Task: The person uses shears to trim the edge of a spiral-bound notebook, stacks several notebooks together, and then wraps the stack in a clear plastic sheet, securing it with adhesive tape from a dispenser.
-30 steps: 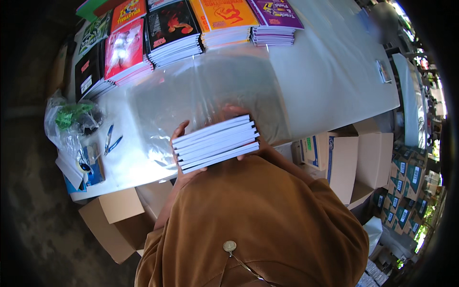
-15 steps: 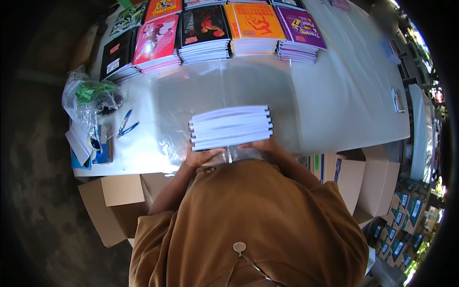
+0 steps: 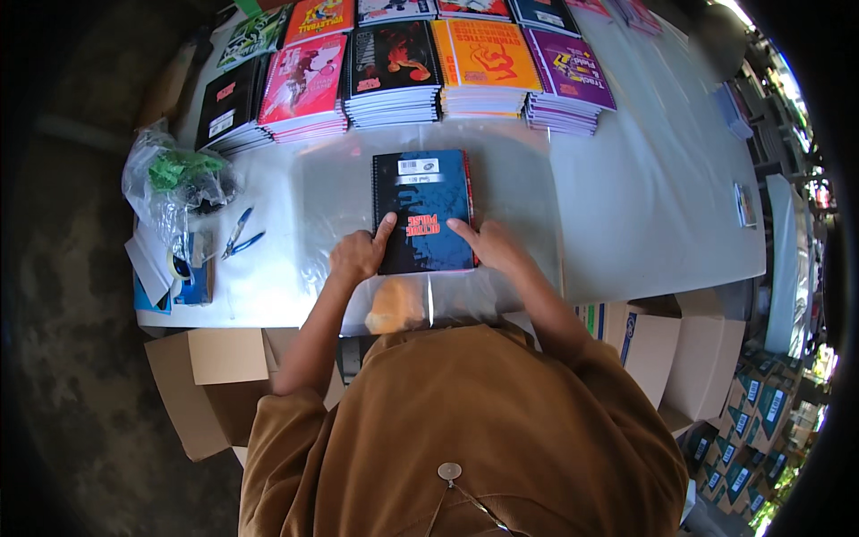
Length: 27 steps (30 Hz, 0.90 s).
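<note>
Between my two hands lies a stack of spiral notebooks point(image 3: 438, 192), its top cover dark blue with red lettering and a white label. My left hand point(image 3: 362, 253) grips the left edge, thumb on the cover. On the opposite edge my right hand point(image 3: 494, 243) does the same, its thumb also pressing the cover. A strip of red shows along the right side of the stack. The undersides of my fingers are hidden. Beneath the notebooks a clear plastic sheet point(image 3: 523, 192) is spread over the white table point(image 3: 644, 206).
Piles of notebooks with black, pink, orange and purple covers point(image 3: 488, 58) line the far side. At left are a plastic bag point(image 3: 152, 179), blue-handled nippers point(image 3: 240, 234) and a tape roll point(image 3: 179, 266). Open cardboard boxes point(image 3: 183, 394) stand below the table's front edge.
The stack, earlier upright with its page edges facing up near my body, now lies flat with a cover showing. Both hands have moved farther forward with it.
</note>
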Each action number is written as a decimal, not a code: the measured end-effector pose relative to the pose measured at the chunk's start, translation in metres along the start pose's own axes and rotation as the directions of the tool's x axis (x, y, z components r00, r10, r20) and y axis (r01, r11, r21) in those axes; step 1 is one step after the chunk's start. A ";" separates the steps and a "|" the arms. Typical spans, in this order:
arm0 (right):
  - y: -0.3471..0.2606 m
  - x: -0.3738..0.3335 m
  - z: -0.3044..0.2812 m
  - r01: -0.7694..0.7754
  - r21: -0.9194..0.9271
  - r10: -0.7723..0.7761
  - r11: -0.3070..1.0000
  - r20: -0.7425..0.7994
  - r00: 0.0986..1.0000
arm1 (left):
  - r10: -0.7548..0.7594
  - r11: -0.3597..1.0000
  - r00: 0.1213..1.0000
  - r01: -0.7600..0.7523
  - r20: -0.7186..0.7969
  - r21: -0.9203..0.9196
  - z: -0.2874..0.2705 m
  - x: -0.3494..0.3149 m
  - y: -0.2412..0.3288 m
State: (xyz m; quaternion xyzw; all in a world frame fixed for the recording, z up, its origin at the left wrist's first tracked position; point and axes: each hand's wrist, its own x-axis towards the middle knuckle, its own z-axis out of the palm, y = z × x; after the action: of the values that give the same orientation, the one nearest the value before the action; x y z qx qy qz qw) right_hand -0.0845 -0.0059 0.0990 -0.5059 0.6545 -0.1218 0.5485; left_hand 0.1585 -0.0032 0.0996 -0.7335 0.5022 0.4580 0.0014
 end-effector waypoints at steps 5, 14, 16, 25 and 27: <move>-0.006 0.005 -0.002 0.166 -0.187 -0.217 0.968 -0.300 0.929 | 0.223 0.857 0.878 -0.384 -0.423 -0.345 0.014 0.008 -0.016; 0.059 0.029 0.027 0.639 0.344 -0.464 0.688 -0.468 0.752 | 0.156 0.766 0.718 -0.521 -0.678 -0.377 -0.003 -0.006 -0.044; 0.080 0.024 0.021 0.683 0.205 -0.539 0.701 -0.476 0.695 | -0.166 0.899 0.059 -0.401 -0.984 -0.175 -0.046 0.004 -0.110; 0.070 0.010 0.028 0.705 -0.077 -0.668 0.705 -0.407 0.623 | -0.374 0.807 0.174 -0.423 -0.911 -0.412 -0.165 -0.048 -0.346; 0.077 0.008 0.017 0.650 -0.163 -0.644 0.742 -0.441 0.625 | -0.316 0.937 0.139 -0.111 -0.938 -0.332 -0.143 -0.040 -0.301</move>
State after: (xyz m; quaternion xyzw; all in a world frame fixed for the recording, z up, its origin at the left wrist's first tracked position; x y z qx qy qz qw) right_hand -0.1097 0.0293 0.0330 -0.6580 0.5404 -0.4333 0.2954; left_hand 0.4734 0.1091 0.0720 -0.8744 0.2447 -0.0591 -0.4149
